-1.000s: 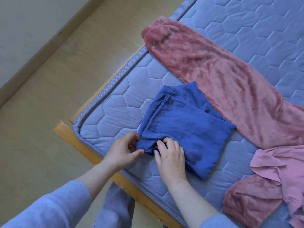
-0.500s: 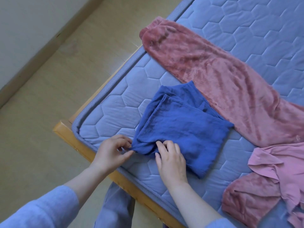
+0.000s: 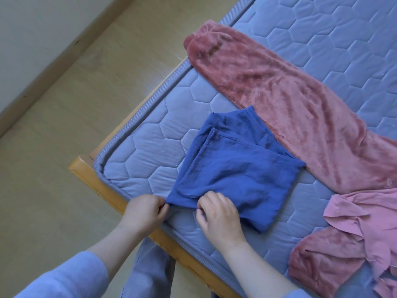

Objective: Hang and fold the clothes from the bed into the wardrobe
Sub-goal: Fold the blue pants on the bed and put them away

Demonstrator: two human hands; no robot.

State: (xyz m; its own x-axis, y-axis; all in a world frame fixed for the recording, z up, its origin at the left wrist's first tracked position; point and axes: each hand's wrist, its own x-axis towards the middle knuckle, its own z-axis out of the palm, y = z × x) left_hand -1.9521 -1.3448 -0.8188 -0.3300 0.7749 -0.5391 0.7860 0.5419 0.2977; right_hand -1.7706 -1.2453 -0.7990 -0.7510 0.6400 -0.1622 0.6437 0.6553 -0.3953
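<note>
**Both hands pinch the near edge of a folded blue cloth**

The left hand [image 3: 143,211] has its fingers curled, pinching the near corner of the blue cloth [image 3: 234,173] between thumb and fingertips, right at the edge of the mattress [image 3: 150,145]. The right hand [image 3: 219,214] sits just beside it, fingers bent and gripping the same near edge a little further along. The cloth lies folded in layers, spreading away from the fingertips across the quilted mattress. Beyond its far edge, well past the fingers, fuzzy pink trousers [image 3: 285,100] stretch across the bed, touching the cloth's far corner. Off to the right of the right hand lies a crumpled light pink garment [image 3: 365,216], resting over another fuzzy pink part [image 3: 322,259]. Below the left hand's knuckles runs the wooden bed frame [image 3: 92,177], with the floor [image 3: 64,125] beyond it.
</note>
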